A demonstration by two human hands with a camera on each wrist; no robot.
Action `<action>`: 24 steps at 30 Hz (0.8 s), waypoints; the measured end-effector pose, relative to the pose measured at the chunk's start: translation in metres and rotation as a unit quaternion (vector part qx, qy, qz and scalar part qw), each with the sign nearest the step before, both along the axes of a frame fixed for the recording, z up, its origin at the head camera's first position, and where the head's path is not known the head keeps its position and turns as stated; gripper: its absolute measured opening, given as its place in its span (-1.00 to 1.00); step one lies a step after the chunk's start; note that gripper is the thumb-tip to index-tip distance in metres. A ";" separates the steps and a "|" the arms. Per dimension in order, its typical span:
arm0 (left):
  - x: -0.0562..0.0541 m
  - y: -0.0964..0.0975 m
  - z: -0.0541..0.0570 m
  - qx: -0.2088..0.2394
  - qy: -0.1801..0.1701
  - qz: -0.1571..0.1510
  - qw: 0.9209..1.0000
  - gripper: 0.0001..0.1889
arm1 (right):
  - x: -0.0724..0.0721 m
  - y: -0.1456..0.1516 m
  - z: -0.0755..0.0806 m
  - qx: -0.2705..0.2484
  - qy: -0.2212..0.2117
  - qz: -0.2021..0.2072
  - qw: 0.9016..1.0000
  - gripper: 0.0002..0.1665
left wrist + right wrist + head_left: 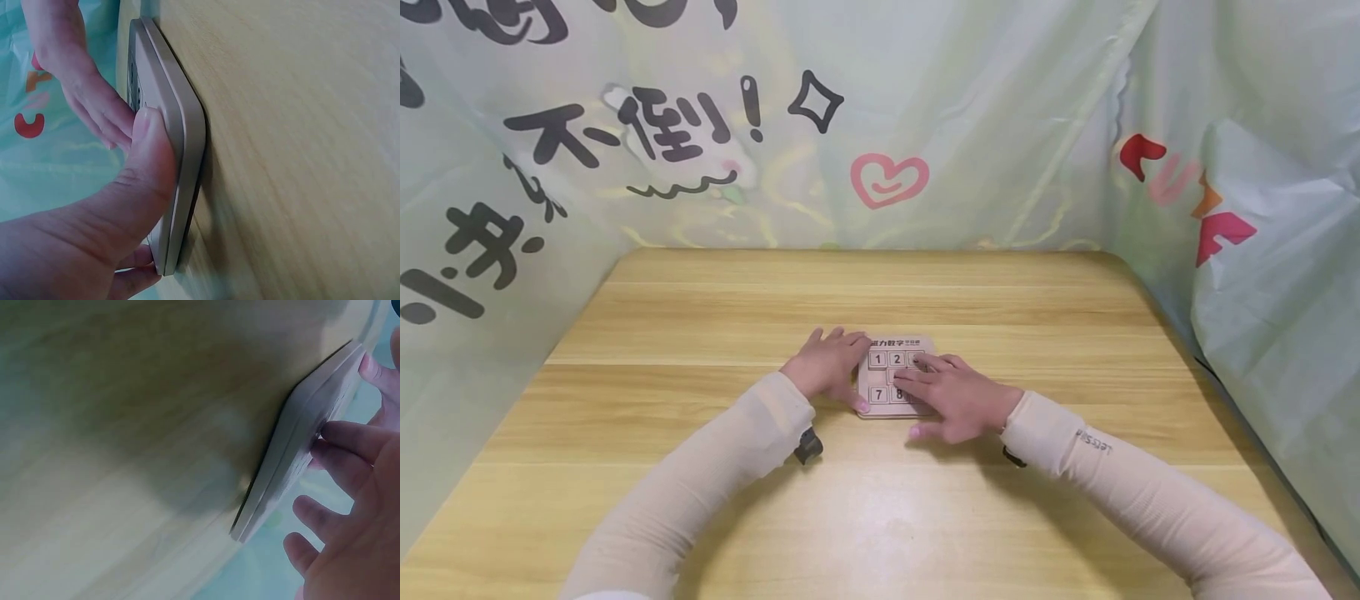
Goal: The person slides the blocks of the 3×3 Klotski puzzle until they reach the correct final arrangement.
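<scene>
A flat number slide puzzle with pale square tiles lies on the wooden table. The digits 1, 2, 7 and 8 can be read; one gap shows at the left of the middle row. My left hand grips its left side, thumb at the near corner and fingers at the far one. In the left wrist view that thumb presses on the frame's edge. Fairly straight fingers of my right hand touch the tiles on the right and hide several of them. In the right wrist view, two fingertips meet the puzzle's face.
The wooden table spreads around the puzzle on every side. Behind it hangs a pale green printed cloth, which also runs along the left and right sides. A dark cable runs by the table's right edge.
</scene>
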State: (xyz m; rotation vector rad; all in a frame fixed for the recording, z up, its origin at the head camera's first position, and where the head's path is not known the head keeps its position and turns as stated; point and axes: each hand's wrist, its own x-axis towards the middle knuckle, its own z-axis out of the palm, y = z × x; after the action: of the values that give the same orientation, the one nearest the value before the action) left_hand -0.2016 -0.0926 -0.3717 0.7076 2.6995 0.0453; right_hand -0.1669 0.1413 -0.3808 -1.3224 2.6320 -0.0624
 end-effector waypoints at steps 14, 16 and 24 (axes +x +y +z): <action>-0.001 0.000 -0.001 0.001 -0.009 0.006 1.000 0.16 | -0.003 -0.021 0.002 0.001 -0.002 0.018 1.000 -0.06; -0.001 0.000 -0.001 0.002 -0.009 0.007 1.000 0.16 | -0.002 -0.023 0.002 0.002 -0.003 0.019 1.000 -0.06; 0.000 0.000 0.000 0.004 -0.005 0.007 1.000 0.16 | -0.003 -0.018 0.000 0.001 -0.005 0.013 1.000 -0.05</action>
State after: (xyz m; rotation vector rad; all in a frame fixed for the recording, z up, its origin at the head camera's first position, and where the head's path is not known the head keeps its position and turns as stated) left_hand -0.2018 -0.0930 -0.3721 0.6902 2.6954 0.0630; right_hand -0.1699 0.1236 -0.3805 -1.3519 2.6063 -0.0618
